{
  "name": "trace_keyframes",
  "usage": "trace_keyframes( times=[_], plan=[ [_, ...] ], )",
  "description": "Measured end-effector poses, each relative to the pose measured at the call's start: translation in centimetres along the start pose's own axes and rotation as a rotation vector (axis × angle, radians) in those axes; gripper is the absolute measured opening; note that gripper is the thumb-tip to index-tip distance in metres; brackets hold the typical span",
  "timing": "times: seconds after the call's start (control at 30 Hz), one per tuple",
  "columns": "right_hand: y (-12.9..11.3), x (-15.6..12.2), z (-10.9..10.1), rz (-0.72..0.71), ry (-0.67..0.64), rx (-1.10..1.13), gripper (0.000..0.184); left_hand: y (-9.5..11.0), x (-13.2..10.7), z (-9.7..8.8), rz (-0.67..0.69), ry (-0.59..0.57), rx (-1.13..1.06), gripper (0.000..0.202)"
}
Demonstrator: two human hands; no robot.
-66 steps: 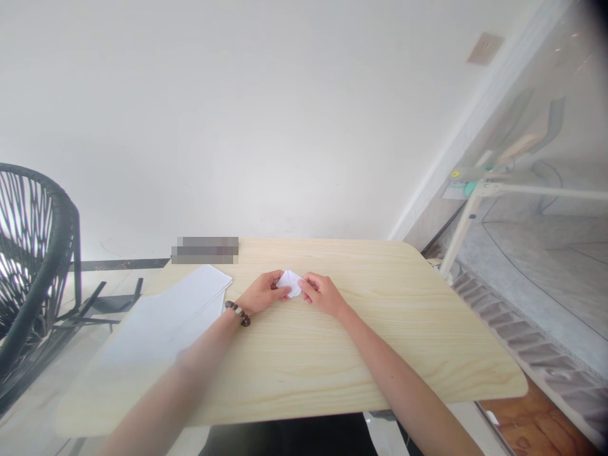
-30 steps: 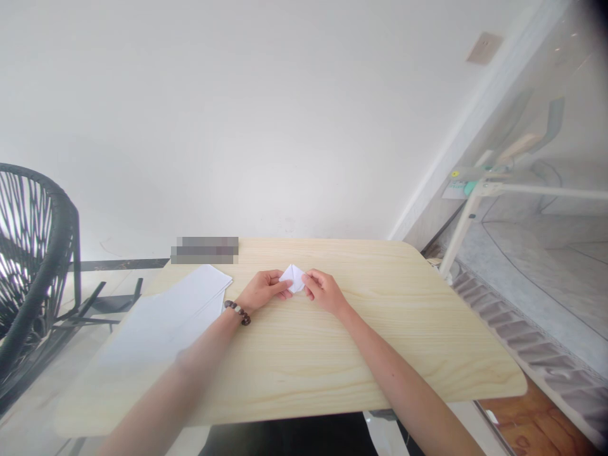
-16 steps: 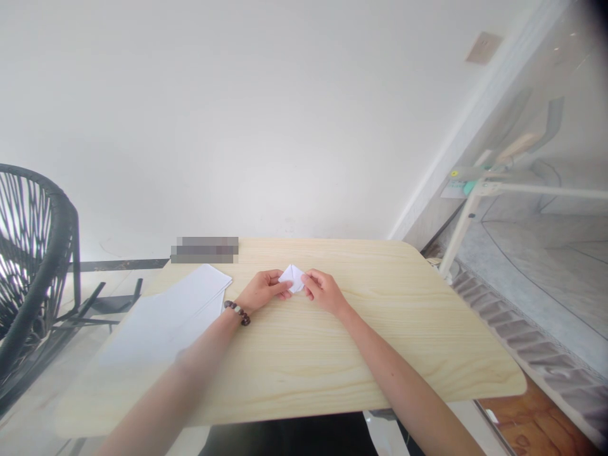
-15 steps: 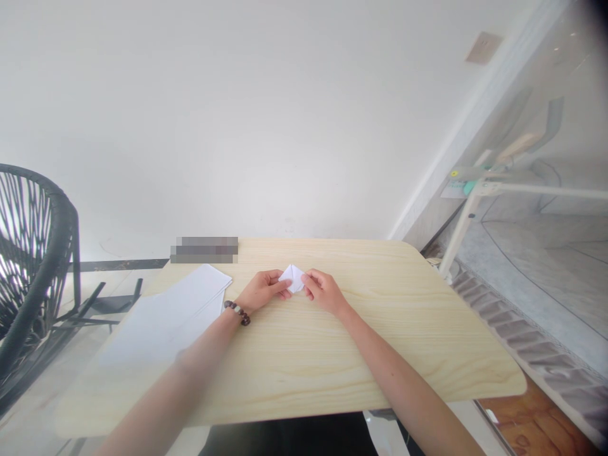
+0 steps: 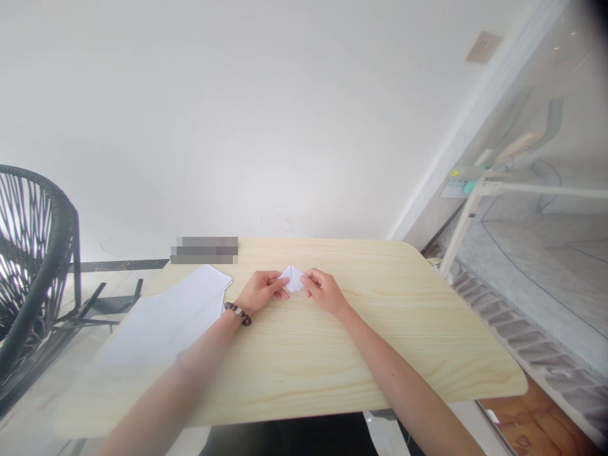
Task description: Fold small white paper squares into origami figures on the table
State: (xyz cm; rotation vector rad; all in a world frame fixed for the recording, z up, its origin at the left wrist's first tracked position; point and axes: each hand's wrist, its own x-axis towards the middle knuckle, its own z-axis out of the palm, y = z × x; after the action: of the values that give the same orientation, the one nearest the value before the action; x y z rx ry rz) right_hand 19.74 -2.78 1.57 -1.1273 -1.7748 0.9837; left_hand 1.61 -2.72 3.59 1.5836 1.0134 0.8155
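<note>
Between my two hands is a small piece of folded white paper [image 5: 293, 277], shaped like a diamond with a crease running down from its top corner. My left hand [image 5: 263, 290] pinches its left corner, thumb on top. On the opposite corner, the thumb and fingers of my right hand [image 5: 323, 290] are closed. A dark beaded bracelet [image 5: 238, 313] circles my left wrist. To the left, white paper sheets [image 5: 190, 310] lie on the table, partly covered by my left forearm.
The light wooden table [image 5: 403, 329] stands against a white wall [image 5: 285, 126]. A blurred-out dark patch covers something at its back left corner. A black woven chair [image 5: 61, 215] is at the left. On the right are a white metal frame [image 5: 463, 231] and a pleated grey cloth [image 5: 513, 335].
The fingers have shifted slightly on the folded paper, and its diamond outline shows more evenly now. Both hands stay in nearly the same place.
</note>
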Motion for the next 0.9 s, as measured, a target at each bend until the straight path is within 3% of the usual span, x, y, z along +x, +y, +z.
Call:
trace_keyframes(
  times=[0.9],
  plan=[
    [0.16,0.28,0.14,0.036,0.024,-0.013,0.026,-0.17,0.51,-0.04,-0.044,-0.017,0.02,0.039]
  ],
)
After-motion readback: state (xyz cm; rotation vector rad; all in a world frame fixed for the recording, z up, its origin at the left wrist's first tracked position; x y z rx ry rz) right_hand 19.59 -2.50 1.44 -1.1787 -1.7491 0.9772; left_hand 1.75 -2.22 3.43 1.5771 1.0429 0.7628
